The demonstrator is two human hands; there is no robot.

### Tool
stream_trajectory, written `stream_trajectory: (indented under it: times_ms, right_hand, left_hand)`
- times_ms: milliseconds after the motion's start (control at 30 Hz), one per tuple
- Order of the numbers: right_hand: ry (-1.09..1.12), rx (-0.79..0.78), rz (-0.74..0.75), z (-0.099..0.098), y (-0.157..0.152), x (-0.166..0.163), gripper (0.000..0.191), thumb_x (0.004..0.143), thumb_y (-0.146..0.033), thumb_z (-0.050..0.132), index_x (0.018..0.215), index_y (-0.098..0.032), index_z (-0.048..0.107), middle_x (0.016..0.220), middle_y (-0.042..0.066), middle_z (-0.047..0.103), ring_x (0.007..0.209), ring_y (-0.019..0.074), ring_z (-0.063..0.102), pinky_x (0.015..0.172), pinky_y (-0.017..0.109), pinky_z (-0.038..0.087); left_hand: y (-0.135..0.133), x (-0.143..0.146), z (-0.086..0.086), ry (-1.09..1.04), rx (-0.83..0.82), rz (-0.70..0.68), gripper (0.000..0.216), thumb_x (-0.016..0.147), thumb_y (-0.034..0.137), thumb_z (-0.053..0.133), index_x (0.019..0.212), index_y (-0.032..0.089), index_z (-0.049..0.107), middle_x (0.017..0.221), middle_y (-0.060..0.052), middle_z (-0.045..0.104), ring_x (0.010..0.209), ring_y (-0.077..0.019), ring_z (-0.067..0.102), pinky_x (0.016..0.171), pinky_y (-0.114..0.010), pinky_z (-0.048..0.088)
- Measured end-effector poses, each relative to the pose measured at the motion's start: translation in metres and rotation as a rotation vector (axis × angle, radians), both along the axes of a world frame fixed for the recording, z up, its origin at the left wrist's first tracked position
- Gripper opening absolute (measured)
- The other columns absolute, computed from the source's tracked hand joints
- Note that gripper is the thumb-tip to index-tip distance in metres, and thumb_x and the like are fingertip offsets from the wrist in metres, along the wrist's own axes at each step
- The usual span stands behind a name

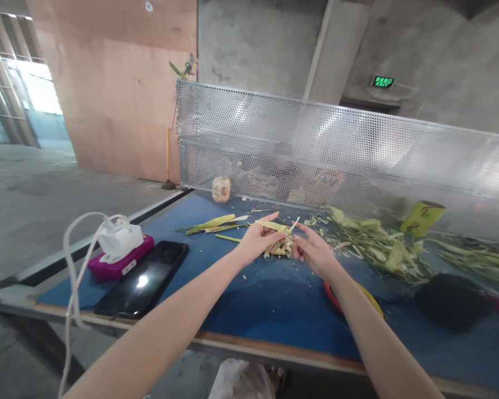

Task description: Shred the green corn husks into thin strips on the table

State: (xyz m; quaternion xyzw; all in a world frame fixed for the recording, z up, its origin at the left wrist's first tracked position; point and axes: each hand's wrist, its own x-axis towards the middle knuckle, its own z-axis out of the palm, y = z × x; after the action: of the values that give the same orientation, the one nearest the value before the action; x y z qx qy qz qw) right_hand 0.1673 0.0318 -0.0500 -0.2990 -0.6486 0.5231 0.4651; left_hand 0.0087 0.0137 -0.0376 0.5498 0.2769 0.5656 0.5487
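Over the blue tabletop [270, 299], my left hand [255, 239] pinches a pale green leaf strip [272, 225] between thumb and fingers. My right hand [316, 252] is close on the right, its fingertips closed at the strip's whitish end. Just below and between both hands is a clump of curled, yellowish plant shreds [281, 247]; whether it is held or lies on the table I cannot tell. Left of my left hand lie several longer green-yellow leaf strips [212, 224]. A larger heap of pale green leaves [382, 249] spreads out beyond my right hand.
A black phone [145, 280] and purple power strip [122, 260] with white charger [120, 239] and cable are at left. A red-and-yellow round item [372, 302] sits partly under my right forearm. A dark object [453, 302], yellow box [422, 219] and perforated metal screen [336, 149] stand beyond.
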Motion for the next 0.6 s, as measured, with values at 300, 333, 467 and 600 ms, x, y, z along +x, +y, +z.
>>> stream_trajectory:
  times_ms: [300, 333, 467, 600]
  right_hand:
    - [-0.165, 0.154, -0.12, -0.004, 0.004, 0.003, 0.034, 0.072, -0.047, 0.05, 0.088, -0.02, 0.062, 0.054, -0.001, 0.052, 0.047, 0.0117, 0.044, 0.047, 0.025, 0.034]
    - [-0.197, 0.219, -0.175, -0.002, 0.002, 0.003, 0.031, 0.071, -0.046, 0.051, 0.083, -0.02, 0.063, 0.056, -0.001, 0.051, 0.049, 0.012, 0.043, 0.049, 0.026, 0.034]
    - [-0.24, 0.427, -0.341, 0.005, -0.003, 0.004, 0.026, 0.07, -0.042, 0.053, 0.062, -0.02, 0.063, 0.058, 0.001, 0.05, 0.055, 0.0138, 0.043, 0.053, 0.027, 0.033]
    - [-0.149, 0.362, -0.436, 0.0, 0.002, 0.005, 0.032, 0.071, -0.045, 0.051, 0.054, -0.018, 0.055, 0.055, 0.001, 0.048, 0.05, 0.0119, 0.039, 0.048, 0.026, 0.03]
  left_hand:
    - [0.004, 0.005, -0.011, 0.17, 0.036, -0.035, 0.06, 0.062, 0.028, 0.065, 0.115, 0.014, 0.042, 0.074, -0.003, 0.059, 0.045, -0.0034, 0.042, 0.038, -0.016, 0.032]
    - [0.004, 0.005, -0.012, 0.184, 0.026, -0.031, 0.057, 0.062, 0.028, 0.064, 0.114, 0.015, 0.044, 0.076, -0.003, 0.059, 0.047, -0.0034, 0.042, 0.039, -0.016, 0.032]
    - [0.002, 0.005, -0.01, 0.255, -0.007, -0.078, 0.052, 0.061, 0.025, 0.065, 0.109, 0.014, 0.048, 0.067, 0.001, 0.053, 0.048, -0.0043, 0.043, 0.039, -0.016, 0.033]
    - [0.0, 0.005, -0.009, 0.27, 0.049, -0.132, 0.047, 0.063, 0.026, 0.063, 0.107, 0.013, 0.051, 0.054, 0.006, 0.045, 0.044, -0.0032, 0.04, 0.042, -0.017, 0.035]
